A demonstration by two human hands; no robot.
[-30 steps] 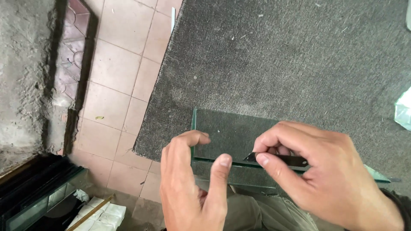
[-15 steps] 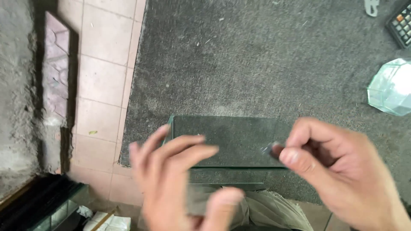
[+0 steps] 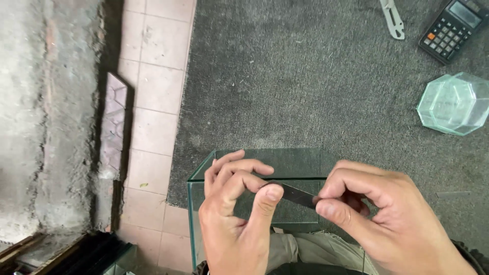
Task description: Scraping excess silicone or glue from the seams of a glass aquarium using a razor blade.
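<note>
A clear rectangular glass box with greenish edges stands at the near edge of the grey carpet, just above my lap. My left hand rests on the box's near rim, thumb and fingers pinching one end of a thin dark blade. My right hand pinches the blade's other end between thumb and forefinger. The blade lies across the box's top edge.
An octagonal glass container sits on the carpet at the right. A black calculator and a pale metal tool lie at the top right. Beige floor tiles and a rough concrete wall run along the left.
The view has tilted upward, bringing the calculator and octagonal container fully into sight. My left hand has closed from spread fingers onto the blade's end. My right hand keeps its pinch.
</note>
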